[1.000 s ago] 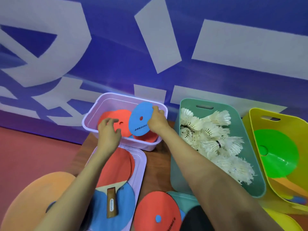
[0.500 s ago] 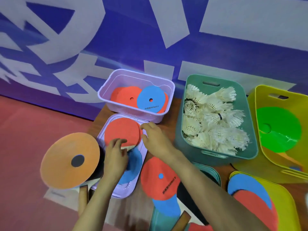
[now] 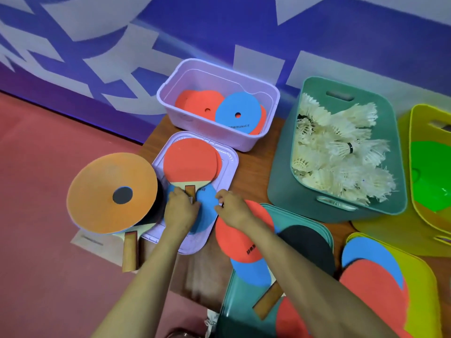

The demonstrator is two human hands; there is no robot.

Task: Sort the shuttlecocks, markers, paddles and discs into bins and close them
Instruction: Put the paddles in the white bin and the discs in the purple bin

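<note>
- Now both hands, left hand [image 3: 179,211] and right hand [image 3: 231,211], pinch the blue disc [image 3: 203,211] on the lilac lid [image 3: 229,164]
- Best lifted flat, sliding clear from beneath the red paddle [image 3: 189,164]

Glossy plastic lilac bin [image 3: 244,140], matt foam discs [image 3: 235,112] (flat colour), wooden paddle handle [image 3: 189,190], feathered shuttlecocks [image 3: 341,147]
</note>
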